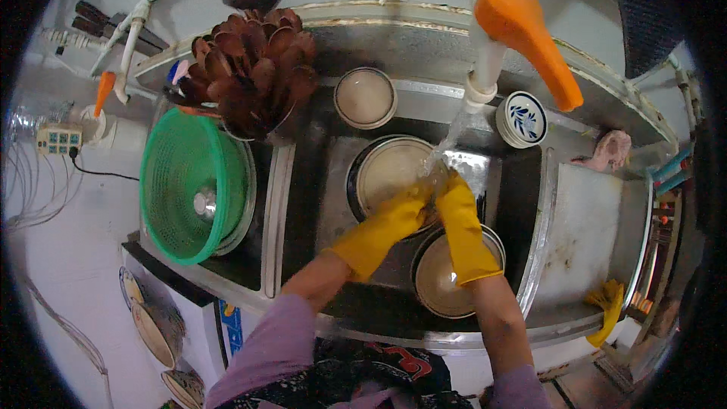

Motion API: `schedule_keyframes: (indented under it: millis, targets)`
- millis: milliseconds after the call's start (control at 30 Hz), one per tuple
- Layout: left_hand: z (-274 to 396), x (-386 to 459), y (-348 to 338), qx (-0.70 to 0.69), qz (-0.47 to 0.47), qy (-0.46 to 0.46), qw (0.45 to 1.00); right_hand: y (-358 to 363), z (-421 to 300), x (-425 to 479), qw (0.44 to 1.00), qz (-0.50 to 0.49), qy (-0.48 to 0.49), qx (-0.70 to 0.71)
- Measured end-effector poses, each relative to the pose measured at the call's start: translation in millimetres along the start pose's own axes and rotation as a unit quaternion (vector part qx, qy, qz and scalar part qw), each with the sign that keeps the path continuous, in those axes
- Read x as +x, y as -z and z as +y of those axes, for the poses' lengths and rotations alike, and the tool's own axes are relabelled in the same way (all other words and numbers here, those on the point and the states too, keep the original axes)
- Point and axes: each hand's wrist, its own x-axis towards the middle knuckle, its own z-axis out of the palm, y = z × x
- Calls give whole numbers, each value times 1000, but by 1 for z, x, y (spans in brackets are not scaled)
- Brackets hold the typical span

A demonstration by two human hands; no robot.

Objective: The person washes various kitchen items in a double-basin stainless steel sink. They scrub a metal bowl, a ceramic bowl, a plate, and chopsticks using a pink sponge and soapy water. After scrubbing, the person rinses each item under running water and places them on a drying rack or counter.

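My left hand [397, 213] and my right hand [458, 204], both in yellow rubber gloves, come together under the running water [451, 136]. Between their fingers is a small greyish item [436, 173], too blurred by water to identify. Just below and to the left of it, a wide bowl [392, 167] of cloudy liquid stands in the metal sink [341, 255]. Part of its rim is hidden by my left glove. Beneath my right forearm is a second stack of round bowls [440, 278], partly covered by the glove cuff.
Above the sink hangs a faucet with an orange lever [528, 40]. A smaller bowl [365, 97] and patterned bowls [522, 119] sit along the back ledge. Leftward are a green plastic colander [182, 199] and a container of brown spoons [261, 68]. A yellow glove [606, 309] hangs at right.
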Motion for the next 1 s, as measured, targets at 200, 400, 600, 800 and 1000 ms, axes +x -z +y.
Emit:
schedule_keyframes:
  millis: [200, 400, 600, 800, 1000]
  targets:
    - [7, -4, 117, 142, 42, -14, 989, 57, -37, -22, 979, 91, 164, -76]
    - [-84, -71, 52, -401, 107, 569, 710, 39, -84, -102, 918, -63, 340, -195]
    - [-87, -53, 33, -594, 19, 575, 562, -23, -68, -96, 920, -161, 281, -222]
    - [-19, 9, 78, -645, 26, 440, 625, 55, -113, -83, 965, -229, 126, 24]
    - [1, 20, 124, -96, -139, 301, 939, 96, -76, -76, 932, -184, -12, 312]
